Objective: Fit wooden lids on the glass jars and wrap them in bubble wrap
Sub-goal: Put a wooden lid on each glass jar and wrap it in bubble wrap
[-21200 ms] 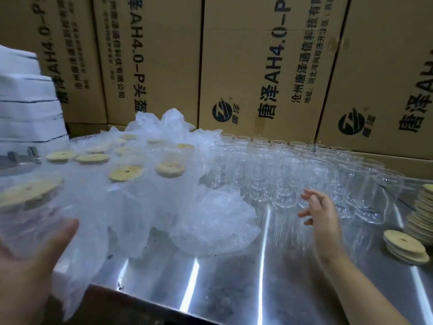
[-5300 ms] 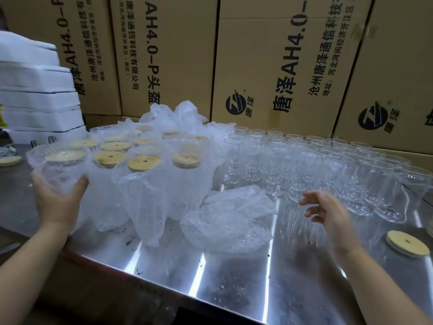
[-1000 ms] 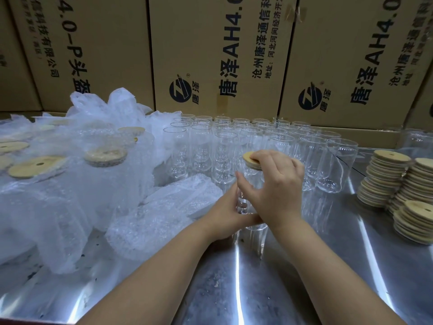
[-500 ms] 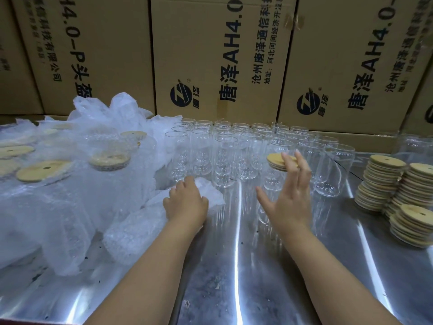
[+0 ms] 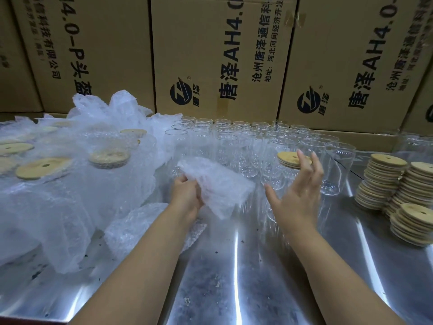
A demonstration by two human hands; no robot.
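Steel table (image 5: 234, 277) | left hand (image 5: 187, 195) grips bubble wrap (image 5: 220, 186), lifted at centre | right hand (image 5: 297, 195) fingers spread, holding nothing, just beside lidded jar (image 5: 273, 177) at 1 o'clock, contact unclear | open jars (image 5: 234, 141) 12 o'clock | wrapped jars (image 5: 70, 174) 9 o'clock | lid stacks (image 5: 384, 184) 3 o'clock

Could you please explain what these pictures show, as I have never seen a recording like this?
There is no machine: a person wears a camera on the head, looking down at their own bare hands. The left hand grips a sheet of bubble wrap; the right hand is open, near a jar topped with a wooden lid. On the steel table stand open glass jars, with lid stacks at right and wrapped jars at left. Cardboard boxes stand behind.
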